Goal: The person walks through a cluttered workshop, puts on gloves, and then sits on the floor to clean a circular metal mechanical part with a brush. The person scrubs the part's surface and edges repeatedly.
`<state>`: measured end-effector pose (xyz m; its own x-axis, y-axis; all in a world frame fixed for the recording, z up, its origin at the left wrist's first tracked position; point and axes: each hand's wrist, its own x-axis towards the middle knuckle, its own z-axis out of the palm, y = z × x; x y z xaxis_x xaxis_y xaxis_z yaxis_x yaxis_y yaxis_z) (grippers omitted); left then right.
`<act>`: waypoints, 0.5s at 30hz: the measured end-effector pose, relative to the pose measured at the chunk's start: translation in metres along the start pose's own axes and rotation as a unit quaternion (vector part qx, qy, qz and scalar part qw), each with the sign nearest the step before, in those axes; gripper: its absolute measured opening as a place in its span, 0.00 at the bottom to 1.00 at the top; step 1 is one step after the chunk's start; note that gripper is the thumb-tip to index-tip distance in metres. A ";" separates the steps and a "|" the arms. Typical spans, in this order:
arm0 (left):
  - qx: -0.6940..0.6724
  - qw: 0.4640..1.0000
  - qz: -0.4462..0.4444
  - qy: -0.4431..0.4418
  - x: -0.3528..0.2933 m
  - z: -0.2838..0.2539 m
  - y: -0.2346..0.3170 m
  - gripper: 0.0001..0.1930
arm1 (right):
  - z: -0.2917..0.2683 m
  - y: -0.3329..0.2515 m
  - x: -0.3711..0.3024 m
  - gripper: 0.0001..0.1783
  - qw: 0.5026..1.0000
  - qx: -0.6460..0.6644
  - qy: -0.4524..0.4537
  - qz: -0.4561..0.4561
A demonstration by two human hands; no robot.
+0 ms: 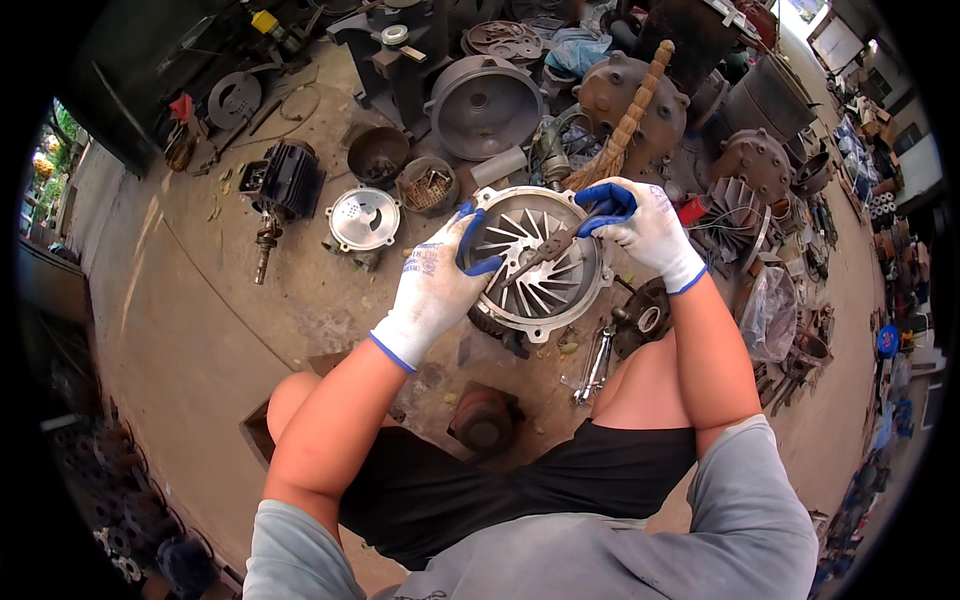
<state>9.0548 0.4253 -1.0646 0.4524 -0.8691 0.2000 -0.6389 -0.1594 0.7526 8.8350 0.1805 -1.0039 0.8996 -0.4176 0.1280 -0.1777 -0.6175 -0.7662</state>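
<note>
A round metal housing (538, 329) with a finned impeller (520, 272) inside it sits on the floor in front of me. My right hand (630, 225), in a white glove with blue fingers, is closed on a rusty brown metal tool (550, 246). The tool slants across the impeller's centre; its exact kind is unclear. My left hand (440, 258), gloved the same way, is at the housing's left side with thumb and fingers apart. Its thumb is close to the tool's lower end; whether it touches the tool I cannot tell.
An electric motor (282, 180) and a silver round cover (363, 219) lie to the left. Behind the housing are a tub of bolts (428, 186), a large metal bowl (487, 112) and a thick rope (637, 110). Wrenches (597, 363) lie near my right knee.
</note>
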 end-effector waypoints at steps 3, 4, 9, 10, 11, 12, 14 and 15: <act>-0.020 1.000 -0.002 -0.008 0.001 -0.003 0.001 0.36 | 0.008 -0.006 -0.002 0.20 0.972 0.189 0.006 0.140; -0.021 1.000 -0.004 -0.010 -0.001 -0.005 0.000 0.36 | 0.013 -0.008 -0.007 0.16 0.962 0.205 0.000 0.180; -0.019 1.000 0.002 -0.002 -0.002 -0.008 -0.006 0.37 | 0.046 -0.047 -0.029 0.18 0.878 0.360 0.093 0.302; -0.027 1.000 0.000 -0.011 0.000 -0.008 -0.004 0.37 | 0.045 -0.054 -0.028 0.19 0.868 0.379 0.094 0.306; -0.031 0.999 -0.005 -0.020 0.000 -0.011 -0.002 0.37 | 0.048 -0.067 -0.020 0.19 0.871 0.356 0.099 0.323; -0.034 0.999 -0.011 -0.028 -0.001 -0.012 -0.002 0.36 | 0.054 -0.077 -0.011 0.19 0.874 0.333 0.102 0.339; -0.014 0.999 0.013 -0.037 -0.001 -0.009 -0.002 0.34 | 0.065 -0.052 0.003 0.24 0.976 0.019 0.076 0.204; -0.020 0.999 0.018 -0.043 -0.001 -0.007 0.000 0.34 | 0.055 -0.042 0.004 0.25 0.977 -0.058 0.051 0.199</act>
<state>9.0593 0.4292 -1.0606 0.3729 -0.9115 0.1735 -0.6278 -0.1101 0.7706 8.8684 0.2413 -1.0062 0.7066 -0.7005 -0.1000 -0.5549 -0.4609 -0.6926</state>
